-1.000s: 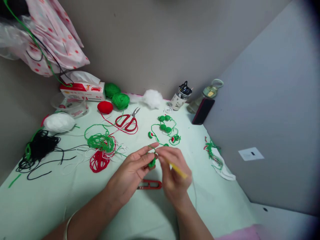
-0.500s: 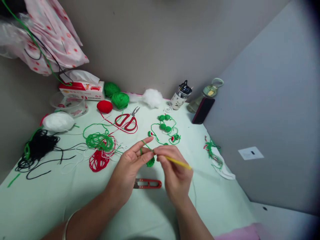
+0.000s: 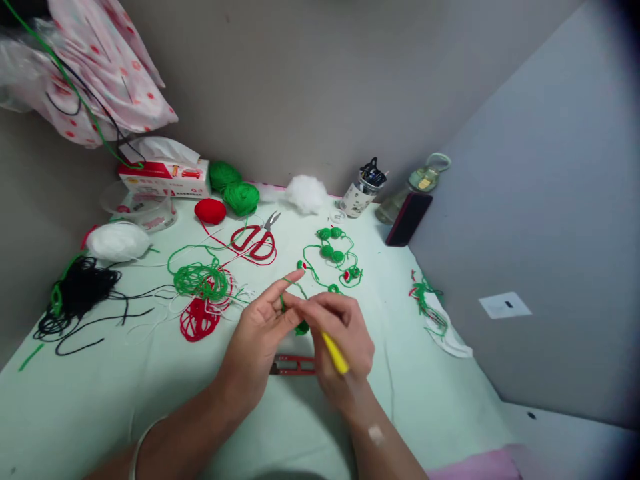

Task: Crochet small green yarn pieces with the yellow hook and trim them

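Note:
My right hand (image 3: pixel 347 337) is closed around a crochet hook with a yellow handle (image 3: pixel 334 352); its tip is hidden by the fingers. A strand of green yarn (image 3: pixel 299 287) runs over the raised index finger of my left hand (image 3: pixel 255 343). That hand's thumb and other fingers pinch a small green crocheted piece (image 3: pixel 302 328), mostly covered by both hands. The fingertips of the two hands meet at the work. Red thread snips (image 3: pixel 295 365) lie on the table just below, partly behind my right hand.
Beyond the hands lie green crocheted balls on strands (image 3: pixel 331 253) and red-handled scissors (image 3: pixel 255 241). Tangled green yarn (image 3: pixel 200 280), red yarn (image 3: pixel 200 320) and black yarn (image 3: pixel 83 293) spread leftward. A pen jar (image 3: pixel 357 198), phone (image 3: pixel 409 220) and bottle (image 3: pixel 395 207) stand at the back right.
My right hand has turned, so the hook's yellow handle now points down toward me instead of out to the right. My left hand keeps its grip, index finger raised.

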A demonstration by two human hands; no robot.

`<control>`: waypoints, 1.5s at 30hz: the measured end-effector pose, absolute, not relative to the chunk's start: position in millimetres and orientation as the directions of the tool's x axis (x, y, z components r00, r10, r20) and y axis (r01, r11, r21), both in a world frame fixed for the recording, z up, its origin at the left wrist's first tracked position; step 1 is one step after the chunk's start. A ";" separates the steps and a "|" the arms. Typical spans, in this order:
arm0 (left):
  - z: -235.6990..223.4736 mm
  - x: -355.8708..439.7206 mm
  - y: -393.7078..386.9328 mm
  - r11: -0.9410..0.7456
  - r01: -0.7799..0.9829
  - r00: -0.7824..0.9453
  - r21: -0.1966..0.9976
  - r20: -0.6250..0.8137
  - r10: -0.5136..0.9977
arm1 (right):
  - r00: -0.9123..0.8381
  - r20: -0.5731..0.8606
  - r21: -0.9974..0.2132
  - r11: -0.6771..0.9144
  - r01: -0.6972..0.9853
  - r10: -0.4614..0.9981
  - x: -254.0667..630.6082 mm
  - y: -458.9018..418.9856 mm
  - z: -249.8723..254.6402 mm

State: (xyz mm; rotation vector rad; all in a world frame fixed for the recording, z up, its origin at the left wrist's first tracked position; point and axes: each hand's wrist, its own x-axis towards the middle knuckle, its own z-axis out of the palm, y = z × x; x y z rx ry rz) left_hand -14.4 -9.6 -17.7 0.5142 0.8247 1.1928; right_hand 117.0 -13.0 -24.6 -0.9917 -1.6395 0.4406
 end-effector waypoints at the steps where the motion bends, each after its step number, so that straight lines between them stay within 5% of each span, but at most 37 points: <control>1: -17.2 -12.9 -10.3 0.339 -0.608 0.174 0.717 -0.297 0.939 | -0.045 0.650 -0.675 0.603 0.425 0.759 115.2 -14.5 -26.3; 9: -7.8 -15.8 -6.7 0.418 -0.619 0.247 0.665 -0.340 0.908 | 0.063 0.428 -0.904 0.425 0.055 0.902 122.7 -2.1 -23.3; 12: -8.6 -16.2 -7.5 0.382 -0.614 0.205 0.691 -0.327 0.922 | 0.028 0.500 -0.852 0.485 0.197 0.866 123.2 -6.2 -24.9; 15: -11.0 -14.6 -8.6 0.383 -0.631 0.194 0.675 -0.341 0.920 | -0.088 0.668 -0.611 0.613 0.502 0.739 120.6 -14.4 -28.1; 17: -12.8 -13.7 -8.5 0.430 -0.655 0.245 0.621 -0.363 0.899 | -0.130 0.714 -0.523 0.647 0.555 0.688 118.8 -16.7 -28.6; 24: -13.6 -24.6 -1.5 0.571 -0.664 0.462 0.483 -0.335 0.821 | 0.101 0.437 -0.899 0.434 0.050 0.894 130.8 -3.0 -17.5; 29: -8.6 -27.9 -1.6 0.479 -0.625 0.367 0.616 -0.310 0.877 | 0.089 0.248 -0.927 0.263 -0.265 0.965 135.3 1.6 -12.7; 37: -12.5 -16.6 -7.0 0.367 -0.555 0.220 0.747 -0.293 0.930 | 0.022 0.443 -0.893 0.439 0.100 0.896 121.0 -8.5 -16.8; 41: -12.4 -14.6 -6.0 0.391 -0.627 0.220 0.673 -0.329 0.919 | -0.104 0.651 -0.635 0.614 0.469 0.752 120.5 -14.7 -21.5; 43: -12.0 -16.1 -4.3 0.448 -0.651 0.278 0.613 -0.357 0.892 | -0.099 0.668 -0.611 0.620 0.493 0.737 122.8 -13.7 -21.8; 45: -11.1 -19.4 -2.4 0.507 -0.648 0.332 0.568 -0.389 0.859 | 0.013 0.597 -0.753 0.555 0.353 0.802 126.7 -9.5 -19.6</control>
